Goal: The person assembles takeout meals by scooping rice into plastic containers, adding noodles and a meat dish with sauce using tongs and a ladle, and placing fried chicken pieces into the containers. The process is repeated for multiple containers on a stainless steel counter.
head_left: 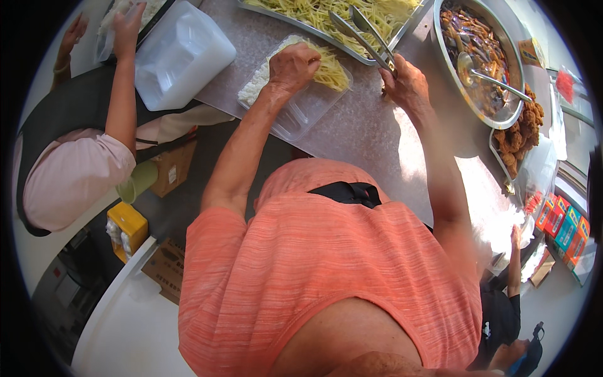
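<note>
- Lies on the grey table [370, 129], directly beneath the left hand: a clear plastic meal container [303, 118], slightly askew, with ridged plastic showing in its near part.
- Holds white rice [253, 86] along the left and far edges, and shredded potato [334, 75] toward the far right corner.
- Looks, by judgement, like portioning potato in beside the rice; would call next for settling the shreds inside the rim while keeping the tongs clear of the left wrist.
- Just above, see the left hand [293, 65] reaching over the container, between rice and potato, with fingers curled in together; cannot tell whether any shreds are pinched, as the fingertips are hidden.
- To the right of the container and apart from it, see the right hand [407, 83] clamped on the handle end of metal tongs [355, 34], with the tong arms spread and pointing away, over the near edge of a metal tray [301, 27] heaped with more potato.
- Farther right, find an oval metal basin [505, 117] of dark saucy food, perhaps eggplant, with a ladle [499, 84] resting in it, and fried pieces [518, 137] just beside.
- Left of the container, find stacked white plastic containers [182, 56], near a co-worker's hand [128, 26].
</note>
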A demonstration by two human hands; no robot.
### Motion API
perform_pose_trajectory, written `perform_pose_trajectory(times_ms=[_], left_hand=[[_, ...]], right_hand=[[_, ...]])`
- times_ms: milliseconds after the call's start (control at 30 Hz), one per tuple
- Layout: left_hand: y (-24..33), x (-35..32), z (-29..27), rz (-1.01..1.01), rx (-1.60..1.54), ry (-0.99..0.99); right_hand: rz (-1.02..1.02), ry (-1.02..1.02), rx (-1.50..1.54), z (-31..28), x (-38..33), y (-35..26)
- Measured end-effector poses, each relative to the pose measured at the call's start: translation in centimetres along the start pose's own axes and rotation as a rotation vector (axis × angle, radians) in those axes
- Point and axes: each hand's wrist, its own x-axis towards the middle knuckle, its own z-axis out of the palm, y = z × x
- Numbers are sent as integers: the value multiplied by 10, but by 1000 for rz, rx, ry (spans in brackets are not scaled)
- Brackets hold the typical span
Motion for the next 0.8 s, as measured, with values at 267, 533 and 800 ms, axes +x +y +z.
perform_pose_trajectory(times_ms=[267,533,800], left_hand=[[-53,-25,-33,-228,-54,106],[-97,-33,-36,-515,-388,-173],[-69,-77,-28,-488,-526,-192]], right_hand=[[-125,261,-223,10,4,-10],[-235,217,91,25,-6,-29],[-446,-6,188,59,32,-57]])
